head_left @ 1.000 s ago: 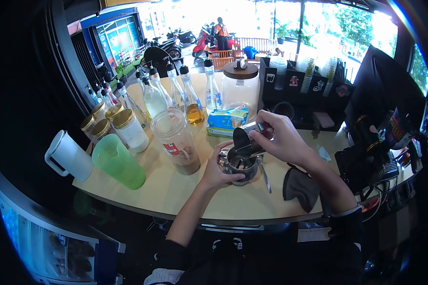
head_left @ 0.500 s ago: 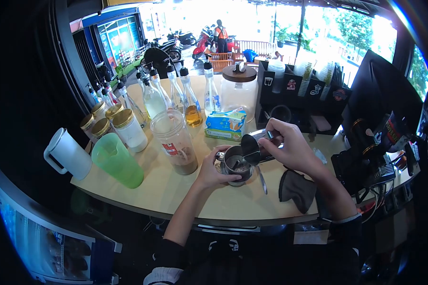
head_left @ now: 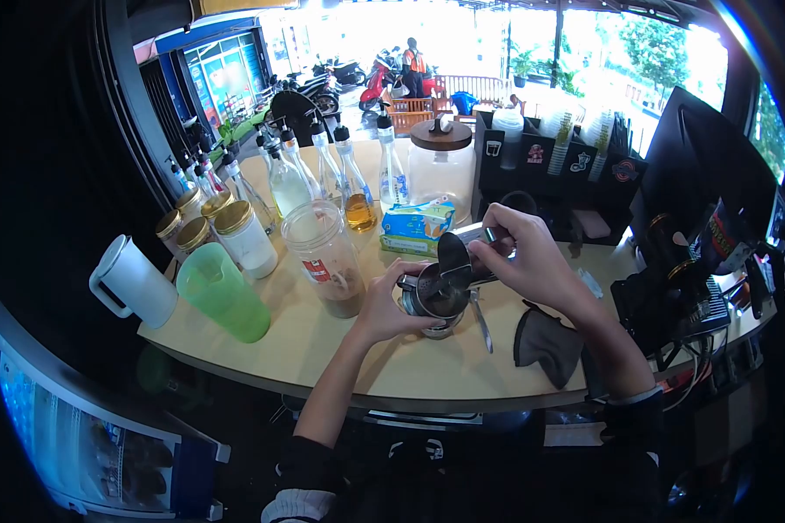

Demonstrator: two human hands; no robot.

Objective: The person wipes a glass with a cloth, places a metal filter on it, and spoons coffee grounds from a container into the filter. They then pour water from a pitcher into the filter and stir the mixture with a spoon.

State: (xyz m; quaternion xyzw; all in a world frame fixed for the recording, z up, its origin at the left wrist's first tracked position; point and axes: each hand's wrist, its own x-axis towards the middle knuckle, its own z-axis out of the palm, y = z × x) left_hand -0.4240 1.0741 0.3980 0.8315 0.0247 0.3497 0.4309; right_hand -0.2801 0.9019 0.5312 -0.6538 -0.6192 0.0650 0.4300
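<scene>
My left hand wraps around a small metal cup that stands on the pale counter. Above the cup, my right hand holds a metal scoop by its handle, its bowl tilted over the cup's mouth. An open clear jar with brown powder at the bottom stands just left of the cup. A metal spoon lies on the counter to the right of the cup.
A green pitcher and a white pitcher stand at the left. Gold-lidded jars, several syrup bottles, a big wood-lidded jar, a blue carton, a black cup rack and a dark cloth surround the hands.
The scoop in my right hand has tipped a little more upright over the cup. My left hand stays on the cup. The view shifted slightly.
</scene>
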